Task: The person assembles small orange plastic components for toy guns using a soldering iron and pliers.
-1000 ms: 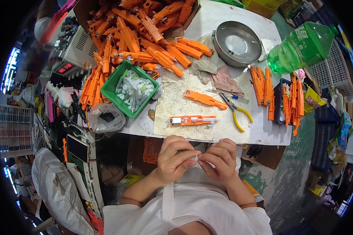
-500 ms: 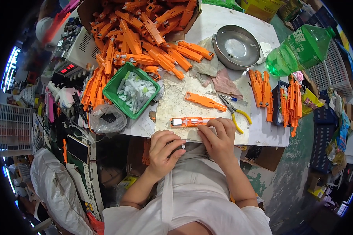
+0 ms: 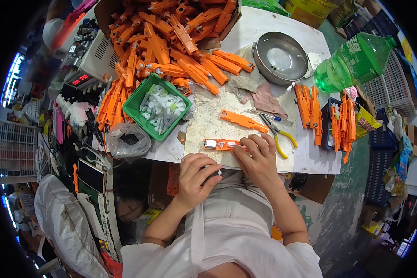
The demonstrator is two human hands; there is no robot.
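Between my left hand's (image 3: 195,180) thumb and fingertips is a small white plastic piece (image 3: 219,172), held just off the table's front edge. My right hand (image 3: 258,160) has its curled fingers on the right end of an orange plastic housing half (image 3: 220,144), which lies open side up on the worn board (image 3: 204,120). White and metallic parts sit inside that half; my fingers cover its right end. Just behind it lies another orange half (image 3: 243,121), its smooth outer side up. Yellow-handled pliers (image 3: 287,139) rest to the right of both.
A green bin (image 3: 126,107) of white pieces stands left, before heaped orange housings (image 3: 157,46). Behind the board are cloths (image 3: 267,99) and a steel bowl (image 3: 260,60). Finished-looking orange pieces (image 3: 316,111) and a green bottle (image 3: 352,62) are at right.
My right fingers have shifted slightly left and lie further over the housing half. My left hand keeps its pinch on the white piece. The whole view has moved a little.
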